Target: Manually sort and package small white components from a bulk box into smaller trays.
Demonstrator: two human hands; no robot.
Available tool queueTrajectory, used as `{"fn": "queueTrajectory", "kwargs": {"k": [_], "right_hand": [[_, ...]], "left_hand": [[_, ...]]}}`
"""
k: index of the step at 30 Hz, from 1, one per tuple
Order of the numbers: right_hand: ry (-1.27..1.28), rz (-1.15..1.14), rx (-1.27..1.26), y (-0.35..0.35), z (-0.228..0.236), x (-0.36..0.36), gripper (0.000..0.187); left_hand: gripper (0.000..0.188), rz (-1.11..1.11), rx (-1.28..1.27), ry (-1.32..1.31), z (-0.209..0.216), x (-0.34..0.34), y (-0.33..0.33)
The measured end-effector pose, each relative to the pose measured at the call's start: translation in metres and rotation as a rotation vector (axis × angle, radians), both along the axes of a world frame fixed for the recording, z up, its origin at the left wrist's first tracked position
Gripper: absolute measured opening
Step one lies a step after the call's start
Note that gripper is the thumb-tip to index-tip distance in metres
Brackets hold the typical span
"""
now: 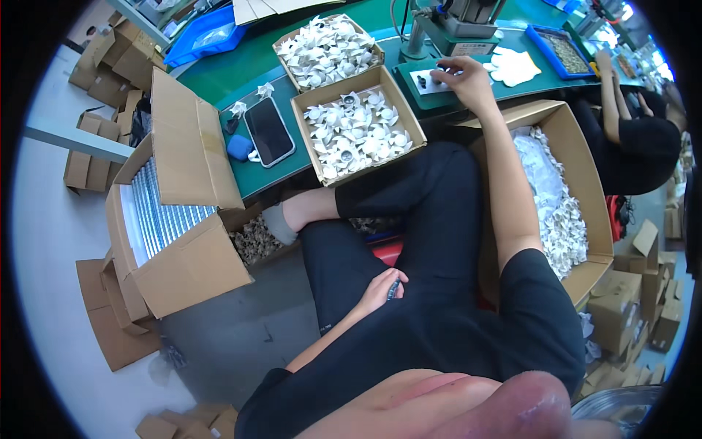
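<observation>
My left hand point(376, 293) rests in my lap, fingers curled round small dark, shiny parts point(393, 290) that poke out beside the thumb. My right hand point(466, 79) reaches forward to the bench, over a white plate point(431, 83) with small black pegs, at the foot of a bench press point(459, 38). Its fingers are bent together at the plate; what they pinch is too small to make out. Left of that hand stands an open carton point(418, 140) of white finned plastic impellers point(358, 132), some with a dark round centre. A second carton of impellers point(325, 50) stands behind it.
A white glove point(513, 67) lies right of the press. Left on the bench are a phone point(270, 132) and a blue case point(240, 148). A big carton point(596, 219) of white parts stands by my right arm; another carton point(194, 260) stands left. A co-worker point(629, 139) sits at right.
</observation>
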State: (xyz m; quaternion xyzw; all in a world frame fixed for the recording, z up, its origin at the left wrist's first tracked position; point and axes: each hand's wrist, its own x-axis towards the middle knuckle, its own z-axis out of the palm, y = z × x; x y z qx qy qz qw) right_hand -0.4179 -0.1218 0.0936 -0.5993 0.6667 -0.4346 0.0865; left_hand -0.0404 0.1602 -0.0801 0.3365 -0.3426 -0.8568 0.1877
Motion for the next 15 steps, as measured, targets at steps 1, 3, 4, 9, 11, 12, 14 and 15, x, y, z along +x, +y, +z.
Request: {"fn": "queueTrajectory", "kwargs": {"k": [1,3,4,9,11,12,14,15], "right_hand": [[0.018,0.016,0.071,0.002,0.004,0.003,0.032],[0.037,0.025,0.153,0.005,0.009,0.007,0.031],[0.018,0.053,0.150,0.004,0.009,0.007,0.031],[-0.080,0.106,0.182,0.000,0.010,0.001,0.032],[-0.117,0.090,0.210,-0.001,0.010,-0.003,0.033],[-0.142,0.126,0.232,-0.005,0.012,-0.006,0.029],[-0.249,0.192,0.251,-0.014,0.007,-0.022,0.028],[-0.327,0.227,0.238,-0.017,0.002,-0.033,0.033]], "left_hand": [[0.037,-0.020,0.009,-0.021,-0.001,0.001,0.002],[0.038,-0.048,0.030,-0.041,-0.001,0.003,0.004],[0.040,-0.064,0.012,-0.078,-0.002,0.003,0.002],[0.043,-0.130,0.030,-0.195,-0.007,-0.002,-0.003],[0.043,-0.162,0.066,-0.221,-0.008,-0.004,-0.005],[0.044,-0.148,0.012,-0.216,-0.010,-0.005,-0.008],[0.044,-0.122,-0.028,-0.163,-0.016,-0.010,-0.011],[0.043,-0.102,-0.016,-0.117,-0.019,-0.013,-0.015]]}}
